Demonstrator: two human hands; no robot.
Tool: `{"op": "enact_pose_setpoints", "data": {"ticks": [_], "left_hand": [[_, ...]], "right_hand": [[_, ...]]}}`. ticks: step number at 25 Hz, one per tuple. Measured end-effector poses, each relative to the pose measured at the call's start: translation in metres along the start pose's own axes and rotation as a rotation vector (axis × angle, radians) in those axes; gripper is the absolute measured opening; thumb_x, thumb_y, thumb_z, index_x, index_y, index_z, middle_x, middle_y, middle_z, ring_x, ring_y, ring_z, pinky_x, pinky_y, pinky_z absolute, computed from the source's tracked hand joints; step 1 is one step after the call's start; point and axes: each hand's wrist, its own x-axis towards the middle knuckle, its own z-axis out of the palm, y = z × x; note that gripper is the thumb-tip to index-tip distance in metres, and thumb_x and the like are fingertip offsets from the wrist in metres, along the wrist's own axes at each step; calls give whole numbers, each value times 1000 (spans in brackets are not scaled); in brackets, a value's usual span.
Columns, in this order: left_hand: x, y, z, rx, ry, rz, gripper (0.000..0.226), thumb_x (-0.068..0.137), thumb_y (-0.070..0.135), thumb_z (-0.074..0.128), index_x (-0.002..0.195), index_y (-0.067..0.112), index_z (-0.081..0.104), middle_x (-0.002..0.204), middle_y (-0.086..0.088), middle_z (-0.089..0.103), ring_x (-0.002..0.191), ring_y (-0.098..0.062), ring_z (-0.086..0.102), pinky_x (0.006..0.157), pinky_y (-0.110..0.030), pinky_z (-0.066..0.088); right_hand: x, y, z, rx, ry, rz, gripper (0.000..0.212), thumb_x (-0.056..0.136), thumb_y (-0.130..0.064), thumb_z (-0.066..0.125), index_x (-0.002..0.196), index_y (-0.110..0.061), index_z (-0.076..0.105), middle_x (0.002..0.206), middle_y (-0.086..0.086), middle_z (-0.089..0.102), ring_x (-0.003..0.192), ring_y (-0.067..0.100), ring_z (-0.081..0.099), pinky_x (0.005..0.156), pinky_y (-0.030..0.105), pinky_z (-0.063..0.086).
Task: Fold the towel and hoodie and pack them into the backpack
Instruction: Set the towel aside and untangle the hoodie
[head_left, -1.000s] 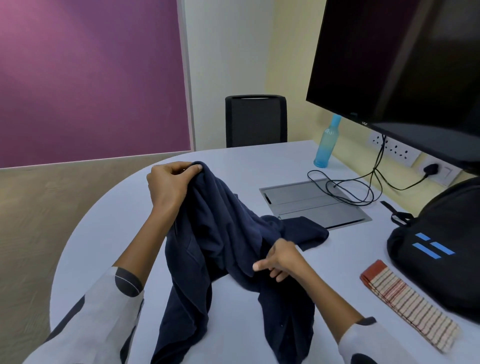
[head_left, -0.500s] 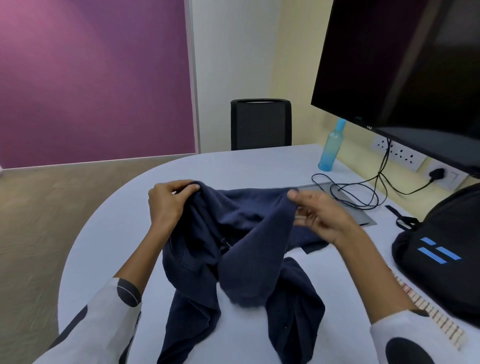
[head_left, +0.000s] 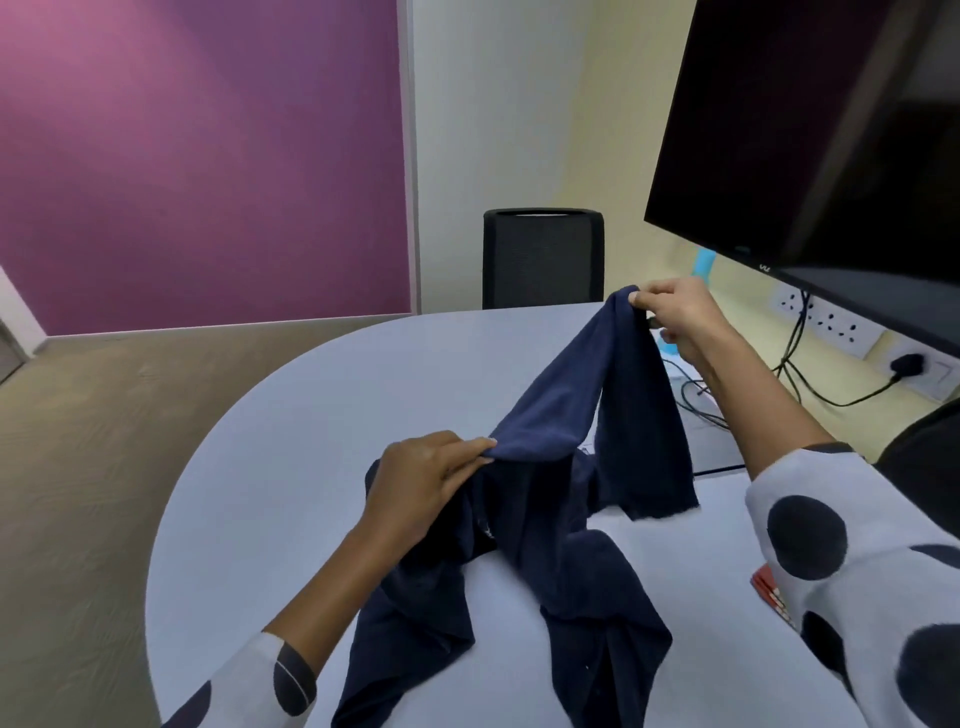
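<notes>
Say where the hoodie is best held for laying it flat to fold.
Probably along its upper edge, from above: the right hand pinches one raised corner of the hoodie, the left hand grips a bunched fold lower down, and the rest hangs crumpled.

Pale rounded worktop (head_left: 291, 447) fills middle. Black chair (head_left: 543, 259) at far edge, back upright. Dark monitor (head_left: 810, 130) upper right, screen off. Blue bottle (head_left: 704, 262) below monitor's lower edge, mostly hidden. White socket strip (head_left: 826, 319) on yellow wall; black plug (head_left: 906, 362) in socket further right. Black cables (head_left: 795, 374) hang down to worktop. Purple wall (head_left: 197, 156) left, brown floor (head_left: 78, 467) below.
</notes>
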Motion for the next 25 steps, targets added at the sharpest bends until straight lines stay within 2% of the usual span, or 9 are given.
{"op": "enact_pose_setpoints", "data": {"ticks": [2, 4, 6, 9, 13, 15, 18, 22, 25], "left_hand": [[-5, 5, 5, 108, 27, 58, 32, 88, 45, 49, 100, 28, 74, 63, 10, 60, 51, -7, 55, 48, -24, 48], [-7, 10, 7, 84, 33, -1, 31, 88, 48, 50, 97, 31, 74, 62, 11, 62, 53, -7, 57, 50, -27, 50], [-4, 13, 5, -29, -2, -132, 26, 89, 48, 53, 95, 33, 73, 70, 13, 69, 63, -4, 62, 61, -30, 52], [4, 9, -1, -127, 19, -282, 13, 89, 37, 64, 89, 31, 75, 77, 18, 72, 73, 1, 66, 72, -26, 52], [17, -1, -6, -103, 23, -341, 15, 87, 39, 64, 83, 30, 75, 70, 13, 71, 68, -5, 64, 70, -24, 49], [23, -1, -7, -111, 3, -340, 16, 87, 41, 64, 86, 30, 76, 67, 11, 69, 64, -4, 62, 65, -16, 43], [29, 2, -9, -139, -59, -296, 15, 87, 38, 65, 91, 30, 77, 70, 12, 71, 66, -2, 63, 64, -12, 41], [36, 1, -24, -126, -4, -255, 13, 85, 35, 68, 90, 27, 77, 83, 14, 74, 78, 2, 66, 75, -15, 49], [42, 6, -32, -121, 80, -194, 14, 84, 31, 70, 91, 22, 78, 85, 14, 73, 83, 2, 65, 77, -14, 49]], "right_hand": [[6, 1, 17, -60, -47, -71, 25, 92, -3, 53, 70, -12, 57, 75, 6, 57, 50, 14, 61, 44, 20, 49], [5, 15, 39, -119, -128, -148, 15, 91, -1, 54, 83, -11, 64, 84, 10, 63, 70, 19, 68, 67, 30, 58], [-7, 32, 56, -223, -254, -217, 21, 88, -4, 59, 107, -11, 66, 101, 6, 64, 92, 19, 62, 82, 33, 52], [-35, 54, 69, -175, -443, -262, 39, 88, -4, 58, 124, -20, 59, 126, -1, 57, 111, 16, 59, 85, 26, 47], [-73, 51, 80, 72, -763, -262, 28, 88, -6, 65, 115, -12, 66, 115, 5, 69, 111, 15, 63, 94, 26, 49], [-87, 46, 88, -22, -884, -339, 35, 84, -11, 71, 118, -15, 65, 115, 2, 69, 109, 12, 64, 97, 25, 48], [-94, 47, 98, -229, -790, -456, 31, 79, -14, 71, 108, -25, 69, 98, -11, 71, 94, 9, 62, 85, 21, 49], [-90, 61, 104, -499, -499, -483, 7, 66, -29, 57, 72, -30, 60, 76, -11, 58, 74, 19, 49, 78, 35, 41], [-80, 74, 104, -752, -327, -390, 12, 76, -24, 59, 88, -23, 60, 91, -4, 45, 82, 24, 50, 80, 36, 36]]}}
